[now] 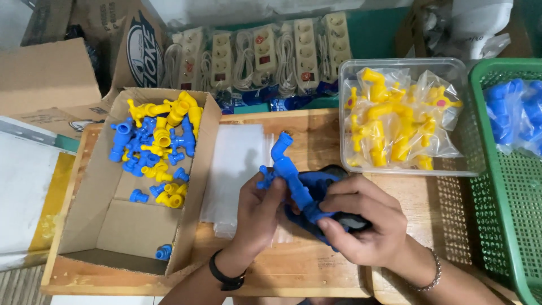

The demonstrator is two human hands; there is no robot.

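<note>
Seemingly, from the head camera, the person is at the bagging step: the left hand (258, 217) pinches the small handle side of a blue plastic tap (288, 169), while the right hand (361, 229) closes around the tap's lower body together with a dark blue-and-black object (339, 197) whose kind cannot be told. The tap sits at the centre of the wooden tray (316, 127), its spout pointing to 12 o'clock. A stack of clear plastic bags (237, 164) lies just beside it at 9 o'clock; the next move would likely call for a steady grip on the tap and an opened bag mouth.

At 9 to 10 o'clock stands an open brown cardboard box (141, 226) of loose blue and yellow taps. At 2 o'clock a clear tub (406, 65) holds yellow taps in clear bags. At 3 o'clock a green mesh basket (502, 186) holds bagged blue taps. Along 12 o'clock lie packaged white power strips (265, 53), with printed brown cartons at 11 o'clock.
</note>
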